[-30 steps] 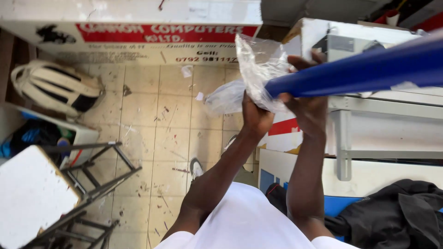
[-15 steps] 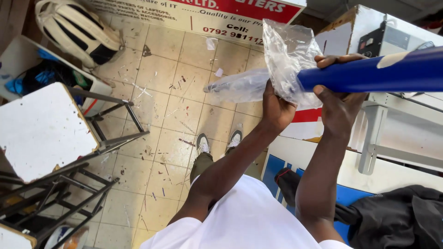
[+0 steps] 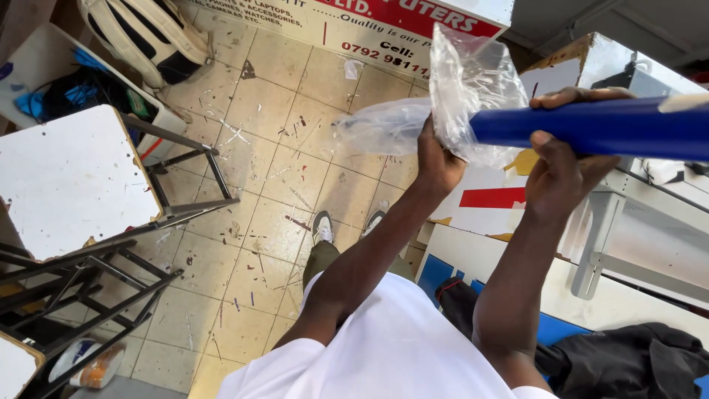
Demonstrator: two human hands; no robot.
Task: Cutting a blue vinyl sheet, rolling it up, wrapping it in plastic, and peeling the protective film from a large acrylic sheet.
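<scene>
Blue roll [image 3: 591, 127] held level, its end inside a clear plastic bag [image 3: 473, 89].

The roll's long axis runs left to right, out past the frame's right edge. The right hand [image 3: 557, 166] wraps its fingers around the roll just beside the bag's mouth; the left hand [image 3: 437, 159] grips the bag's loose plastic, above a stained tiled floor [image 3: 258, 170].

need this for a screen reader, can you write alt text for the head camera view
A person's right hand grips a blue roll while the left hand holds a clear plastic bag around its end. Below are a stained tiled floor, the person's shoes and a white-topped stool.
</scene>
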